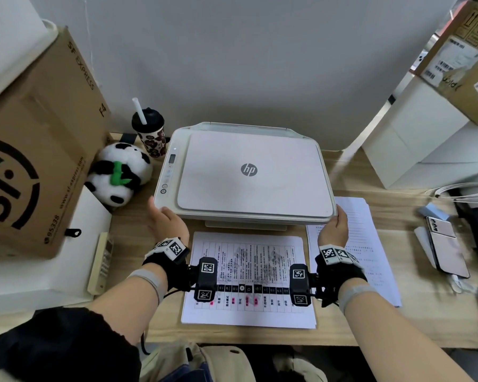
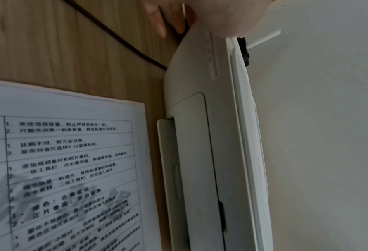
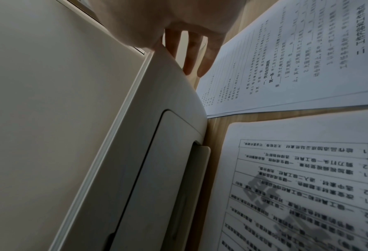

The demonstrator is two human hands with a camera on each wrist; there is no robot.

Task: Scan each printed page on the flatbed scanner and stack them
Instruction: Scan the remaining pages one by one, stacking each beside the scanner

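So the scanner [image 1: 246, 172] sits at the back middle of the desk [image 1: 370, 321] with its lid down flat, and both hands are on its front corners. The left hand [image 1: 167, 223] is at the front left corner, the right hand [image 1: 334, 227] at the front right one. In the wrist views the fingers [image 3: 191, 56] look pretty straight and reach down past the scanner's side toward the desk, so more resting against it than clamping. Whether the thumbs hook the lid edge, can't tell, the palms block that.

The table-printed page [image 1: 249, 277] lies on the desk right in front of the scanner, between the two wrists. A second stack of pages [image 1: 370, 244] lies at the front right, just beside the right hand, its near end covered by the right wrist. The print is too blurry to read.
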